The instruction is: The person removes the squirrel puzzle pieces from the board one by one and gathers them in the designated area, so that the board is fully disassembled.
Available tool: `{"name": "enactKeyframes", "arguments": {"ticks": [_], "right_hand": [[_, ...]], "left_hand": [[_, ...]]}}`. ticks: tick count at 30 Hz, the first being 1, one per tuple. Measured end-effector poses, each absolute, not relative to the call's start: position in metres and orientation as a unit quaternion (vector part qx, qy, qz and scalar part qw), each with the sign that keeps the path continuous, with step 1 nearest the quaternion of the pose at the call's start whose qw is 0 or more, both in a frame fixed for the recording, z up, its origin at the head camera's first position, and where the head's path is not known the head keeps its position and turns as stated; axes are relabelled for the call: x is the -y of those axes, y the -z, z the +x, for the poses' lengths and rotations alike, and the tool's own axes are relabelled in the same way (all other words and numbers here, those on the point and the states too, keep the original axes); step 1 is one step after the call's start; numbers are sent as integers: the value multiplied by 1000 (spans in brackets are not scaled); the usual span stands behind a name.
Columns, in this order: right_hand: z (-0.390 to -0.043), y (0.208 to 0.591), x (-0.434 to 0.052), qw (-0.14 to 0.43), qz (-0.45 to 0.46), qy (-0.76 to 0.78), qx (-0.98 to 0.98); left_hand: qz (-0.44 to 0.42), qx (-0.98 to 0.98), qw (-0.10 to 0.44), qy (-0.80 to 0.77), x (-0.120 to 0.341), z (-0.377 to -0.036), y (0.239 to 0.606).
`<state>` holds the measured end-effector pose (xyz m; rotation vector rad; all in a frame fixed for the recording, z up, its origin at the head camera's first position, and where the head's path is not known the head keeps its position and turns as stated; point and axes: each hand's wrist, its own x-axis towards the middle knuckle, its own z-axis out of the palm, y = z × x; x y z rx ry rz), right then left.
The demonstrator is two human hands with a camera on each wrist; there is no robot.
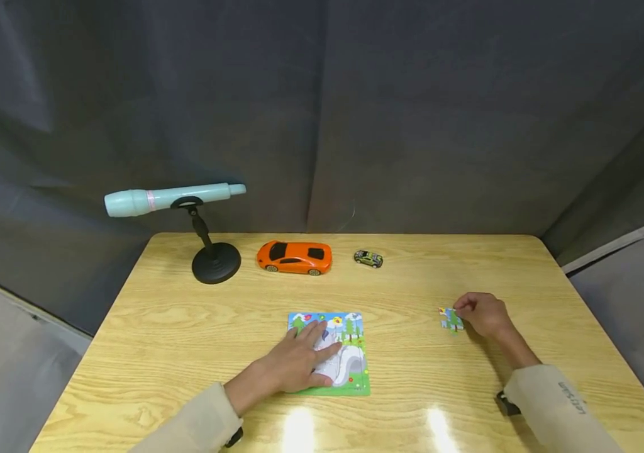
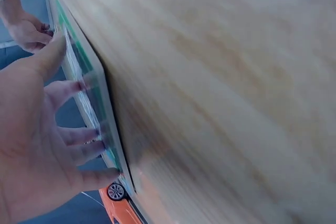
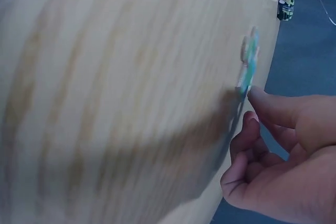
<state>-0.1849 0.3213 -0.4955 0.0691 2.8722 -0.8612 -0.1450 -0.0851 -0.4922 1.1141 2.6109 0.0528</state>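
Note:
My left hand lies with fingers spread over a square picture puzzle, its green lower edge and blue sky showing around it. In the left wrist view, the fingertips of that hand rest on the puzzle board. On the right, my right hand pinches a small cluster of joined puzzle pieces, with a green tree on it, at its right edge. The right wrist view has a fingertip at the end of the pieces, close over the table, and the other fingers curled.
An orange toy car and a small dark patterned toy car stand along the table's back. At the back left, a light blue microphone sits on a black stand. Dark curtains hang behind the wooden table.

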Motion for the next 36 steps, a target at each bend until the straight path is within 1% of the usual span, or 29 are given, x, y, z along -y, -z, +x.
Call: {"name": "enactKeyframes", "arguments": {"ticks": [4, 8, 13, 20, 23, 29, 33, 36], "right_hand": [[-185, 488, -317, 55, 5, 281, -958], [-189, 480, -302, 43, -14, 292, -955], [-194, 475, -270, 38, -32, 316, -947], [-200, 476, -214, 29, -56, 334, -940], [-200, 477, -191, 39, -66, 350, -934], [-195, 478, -150, 75, -53, 378, -921], [-191, 481, -128, 101, -41, 385, -916], [-189, 484, -115, 111, -38, 388, -914]], "left_hand": [[389, -908, 149, -30, 87, -147, 490], [390, -908, 148, -37, 89, -148, 491], [396, -908, 130, -31, 92, -147, 493], [405, -908, 105, -33, 99, -143, 491], [399, -910, 104, -34, 104, -140, 489], [383, -916, 113, -45, 112, -135, 488], [376, -917, 123, -46, 113, -134, 490], [370, -919, 128, -42, 113, -134, 490]]}}
